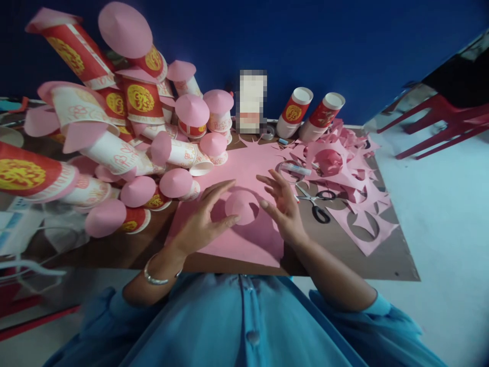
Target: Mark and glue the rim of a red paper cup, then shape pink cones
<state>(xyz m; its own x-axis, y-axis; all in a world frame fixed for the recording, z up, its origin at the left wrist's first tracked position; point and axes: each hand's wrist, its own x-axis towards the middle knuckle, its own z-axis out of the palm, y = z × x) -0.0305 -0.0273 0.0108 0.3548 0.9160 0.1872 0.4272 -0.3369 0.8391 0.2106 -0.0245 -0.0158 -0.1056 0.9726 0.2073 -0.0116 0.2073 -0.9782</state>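
- The pink paper cone [242,206] could spring open or get crushed if the fingers press unevenly; thin paper dents easily.
- A slip might nudge the crowded paper cups [168,153] just left of the grip and tip them over.
- Left hand [200,219]: its grip is spread, fingertips lightly touching the cone's side. Right hand [282,201]: fingers spread, seemingly just off the cone, though blur makes contact unsure.
- The cone sits between both hands on the pink sheet [244,244] on the worktop [382,255], point up, smooth, low.
- Scissors [315,201] lie just right of the right hand.
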